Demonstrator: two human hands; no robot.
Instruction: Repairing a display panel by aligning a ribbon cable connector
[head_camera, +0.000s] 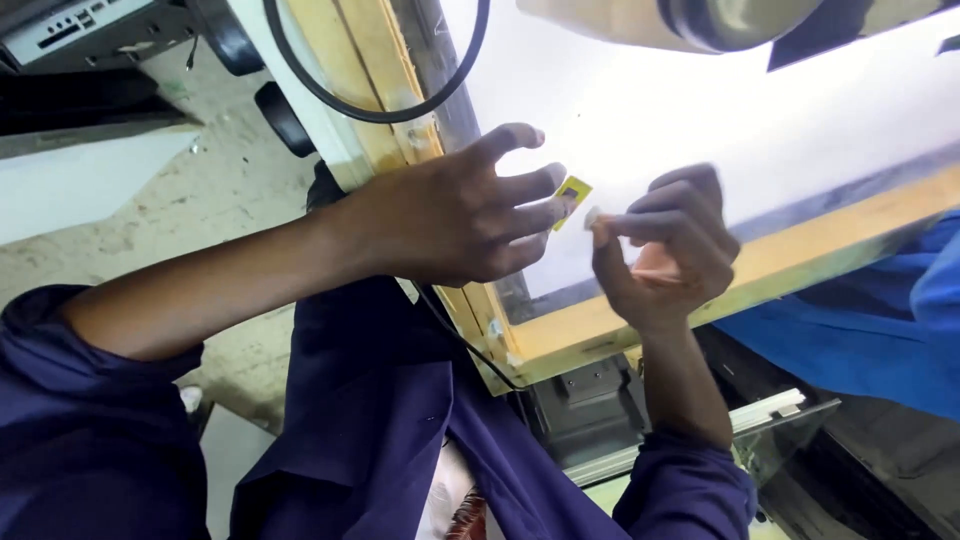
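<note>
A small, flat yellow tag (572, 197) with a dark mark was seen above a bright, smooth white lit panel (700, 130) set in a pale wooden frame (800, 250) with a worn, scuffed edge. The tag was pinched at the fingertips of the left hand (455, 215), whose other fingers were loosely spread and slightly curled. The right hand (665, 250) was curled just beside it, thumb and forefinger pressed together near the tag's edge; whether it touched the tag could not be told. Something pale pink was glimpsed in that palm, too hidden to be named.

A thin black cable (400, 105) was looped over the frame's upper corner. Dark blue cloth sleeves (90, 440) covered both arms, and a brighter blue cloth (870, 340) lay at the right. A rough concrete floor (220, 200) was seen at the left, and a grey metal part (590, 395) sat below the frame.
</note>
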